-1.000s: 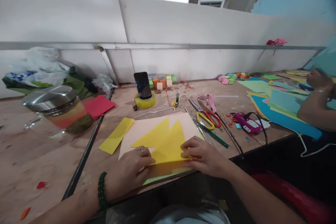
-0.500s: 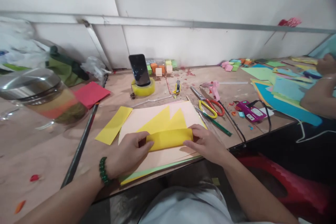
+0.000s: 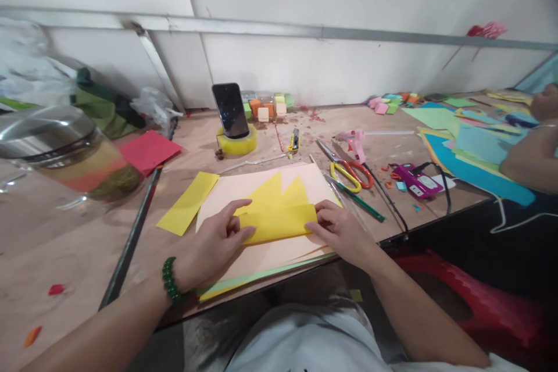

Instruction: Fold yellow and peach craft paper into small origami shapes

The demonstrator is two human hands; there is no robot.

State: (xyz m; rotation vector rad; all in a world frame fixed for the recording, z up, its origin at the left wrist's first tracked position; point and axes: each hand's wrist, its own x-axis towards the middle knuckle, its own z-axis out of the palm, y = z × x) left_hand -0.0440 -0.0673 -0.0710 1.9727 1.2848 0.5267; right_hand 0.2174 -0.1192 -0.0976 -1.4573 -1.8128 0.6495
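1. Left hand (image 3: 212, 247): lies flat on the yellow paper (image 3: 279, 216), fingertips pressing its left end; not clenched, gripping nothing. The pressure pins that end so the folded flap cannot spring open.
2. Right hand (image 3: 341, 231): fingers spread, tips pressing the right end of the same flap; the 2 hands brace the fold from 9 and 3 o'clock.
3. Yellow paper: folded, 2 pointed peaks aimed at 12 o'clock, lower flap doubled up. It rests on the peach sheet (image 3: 244, 192), which gives a smooth backing at the table edge (image 3: 270, 296).
4. Yellow strip (image 3: 189, 203): at 10 o'clock of the left hand, lying apart from the fold.
5. Scissors (image 3: 344, 171) and pencil (image 3: 355, 200): at 1 o'clock of the right hand, near but untouched.
6. Phone (image 3: 231, 110): at 12 o'clock, propped upright in a tape roll (image 3: 238, 145), screen facing the person.
7. Jar (image 3: 65, 151): at 9 o'clock, well apart.
8. Another person's arm (image 3: 529, 165): at 3 o'clock, over coloured sheets.
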